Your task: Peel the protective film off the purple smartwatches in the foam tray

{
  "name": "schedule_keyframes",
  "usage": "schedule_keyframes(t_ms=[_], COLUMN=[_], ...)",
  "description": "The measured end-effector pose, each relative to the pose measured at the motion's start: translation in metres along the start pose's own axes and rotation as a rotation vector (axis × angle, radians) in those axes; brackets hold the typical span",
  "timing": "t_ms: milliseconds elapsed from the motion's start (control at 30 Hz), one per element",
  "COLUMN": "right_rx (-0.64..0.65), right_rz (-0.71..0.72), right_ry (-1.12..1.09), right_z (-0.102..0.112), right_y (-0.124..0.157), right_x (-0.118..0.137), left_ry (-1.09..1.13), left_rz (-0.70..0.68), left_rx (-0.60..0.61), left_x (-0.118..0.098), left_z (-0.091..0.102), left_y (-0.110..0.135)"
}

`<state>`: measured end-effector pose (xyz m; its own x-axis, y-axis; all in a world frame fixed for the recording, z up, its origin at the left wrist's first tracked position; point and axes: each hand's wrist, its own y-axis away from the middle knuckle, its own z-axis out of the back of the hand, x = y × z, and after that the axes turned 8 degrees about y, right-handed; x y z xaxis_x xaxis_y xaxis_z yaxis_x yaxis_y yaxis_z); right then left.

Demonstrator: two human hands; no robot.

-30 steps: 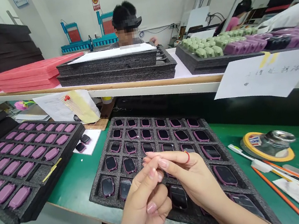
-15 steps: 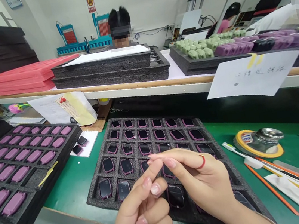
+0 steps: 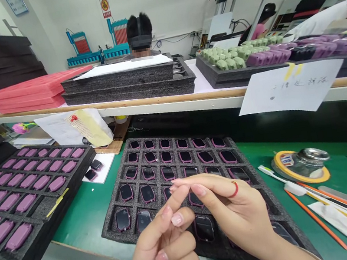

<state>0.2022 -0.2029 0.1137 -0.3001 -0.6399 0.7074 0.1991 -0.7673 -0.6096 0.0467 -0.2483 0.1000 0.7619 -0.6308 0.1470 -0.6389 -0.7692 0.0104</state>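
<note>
My left hand [image 3: 169, 240] is raised over the near part of a dark foam tray [image 3: 109, 226], its fingers curled and its index finger pointing up to the right. Against that fingertip, my right hand [image 3: 236, 205] brings its thumb and index finger together in a pinch. Anything between the fingertips is too small or hidden to make out. Below the hands, the tray holds rows of watch cases with dark screens and purple frames, such as this watch case [image 3: 122, 219]. Both hands cover some of its compartments.
Another foam tray [image 3: 40, 226] with purple cases lies at left. Two watch cases [image 3: 96, 164] rest on white paper nearby. At right are a glass jar [image 3: 310, 160], a tape roll [image 3: 283, 169], a toothbrush [image 3: 265, 170] and sticks. A shelf [image 3: 157, 108] crosses ahead; a person [image 3: 139, 34] sits beyond.
Almost nothing differs. The view has shifted slightly, and both hands keep their fingertips together over the tray.
</note>
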Motion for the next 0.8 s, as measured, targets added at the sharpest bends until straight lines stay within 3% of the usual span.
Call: schedule_keyframes(t_ms=[633, 800], right_rx=[-0.004, -0.061], right_rz=[0.138, 0.091], right_ry=[0.059, 0.132], right_z=[-0.006, 0.008], right_y=[-0.002, 0.012], right_x=[0.002, 0.003], left_ry=[0.144, 0.215], left_rz=[0.014, 0.010], left_rx=[-0.040, -0.055], left_x=[0.002, 0.003], left_z=[0.001, 0.004], left_y=[0.007, 0.014])
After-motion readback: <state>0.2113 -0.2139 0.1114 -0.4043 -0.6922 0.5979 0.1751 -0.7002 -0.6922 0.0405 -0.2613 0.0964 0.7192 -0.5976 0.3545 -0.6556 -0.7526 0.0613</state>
